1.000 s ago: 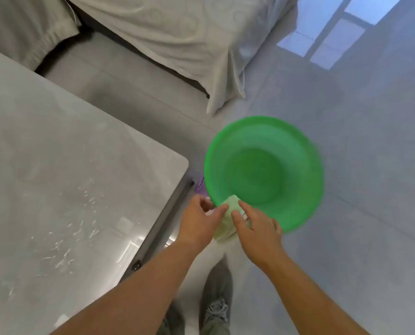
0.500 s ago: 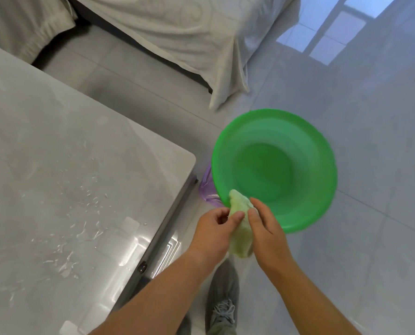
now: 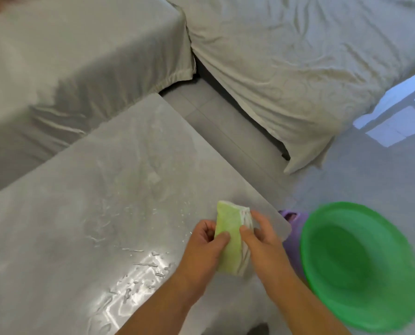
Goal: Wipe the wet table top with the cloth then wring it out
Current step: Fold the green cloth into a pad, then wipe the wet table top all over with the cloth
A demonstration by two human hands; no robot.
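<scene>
A folded light-green cloth [image 3: 229, 234] with a white side is held upright between both hands, above the right corner of the grey table top [image 3: 85, 213]. My left hand [image 3: 205, 247] grips its left edge with thumb and fingers. My right hand [image 3: 265, 240] pinches its right, white side. Water drops and streaks [image 3: 138, 264] lie on the table to the left of the hands and shine near the front.
A green plastic basin [image 3: 361, 264] stands on the floor right of the table corner, with a purple object [image 3: 294, 228] partly hidden between them. Furniture under pale sheets [image 3: 286, 56] lines the back and left. A shoe tip [image 3: 258, 330] shows at the bottom.
Both hands have carried the cloth from over the green basin's rim leftward to above the table corner. The view has swung left and up, so the basin now sits at the right.
</scene>
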